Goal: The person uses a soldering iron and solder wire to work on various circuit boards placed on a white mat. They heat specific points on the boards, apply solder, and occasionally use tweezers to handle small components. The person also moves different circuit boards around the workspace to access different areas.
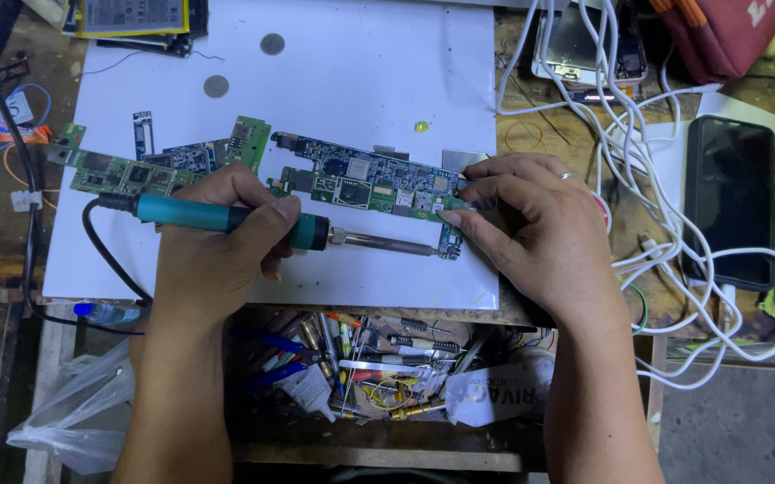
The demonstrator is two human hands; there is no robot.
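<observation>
Clearly, from the head view, we hold the soldering iron (253, 224) in our left hand (217, 242), fingers wrapped tight around its teal grip; its long axis runs left to right, and the metal tip ends just at the small near-right tab of the green circuit board (365, 184). That board lies on the white sheet (360, 81), its length also running left to right, just beyond the iron. Our right hand (540, 224) is the nearer to that end: its fingers (468, 220) are narrowed and press on the board's right edge, though we cannot quite tell whether they pinch something small there. A second board (136, 170) lies to the left, behind the left hand.
</observation>
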